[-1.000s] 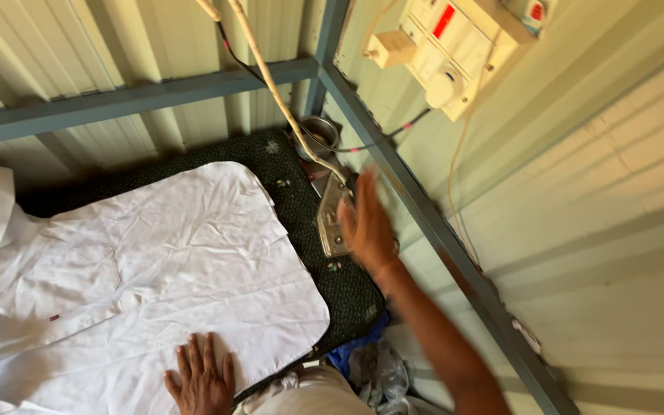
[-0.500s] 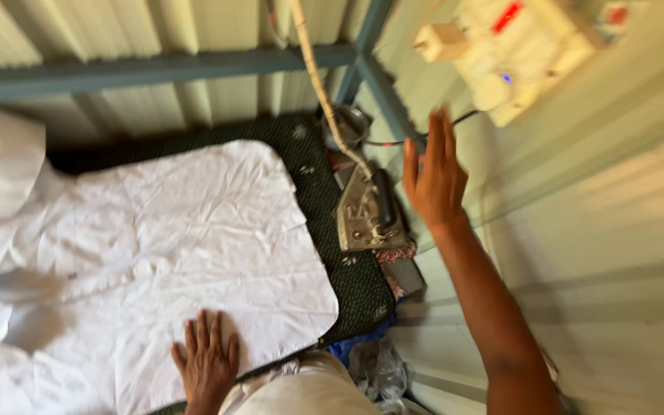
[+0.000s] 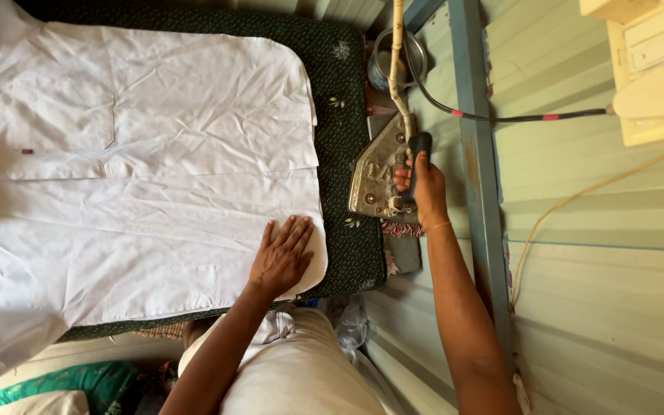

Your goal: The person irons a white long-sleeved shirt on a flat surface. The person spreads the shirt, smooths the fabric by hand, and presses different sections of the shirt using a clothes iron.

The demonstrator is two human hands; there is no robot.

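- The right hand [image 3: 423,183] is wrapped around the black handle of a metal iron [image 3: 380,173]; the fingers curl round the grip, so it is holding the iron, not spread open.
- The iron stands on the dark green patterned pad [image 3: 343,115] covering the tabletop, just beyond the edge of the white cloth and between the two hands.
- A pale braided cord [image 3: 396,54] rises from the iron past the right hand's fingertips, and a thin black cable [image 3: 501,117] runs off to the outer side of that hand toward a white plug and switch panel [image 3: 659,84] on the wall.
- The left hand [image 3: 282,255] lies flat, palm down, fingers slightly fanned, pressing on the near corner of a white shirt [image 3: 140,177]; it grips nothing.
- The shirt is spread over the pad, creased, stretching away from the left hand on the side opposite the iron.
- A small metal cup [image 3: 416,58] sits beyond the right hand, near the far corner of the pad, beside a blue-grey metal post [image 3: 474,154] that runs just outside the right wrist.
- The person's white clothing shows below both forearms, and a green patterned cushion [image 3: 63,380] lies low down, well to the outer side of the left arm.
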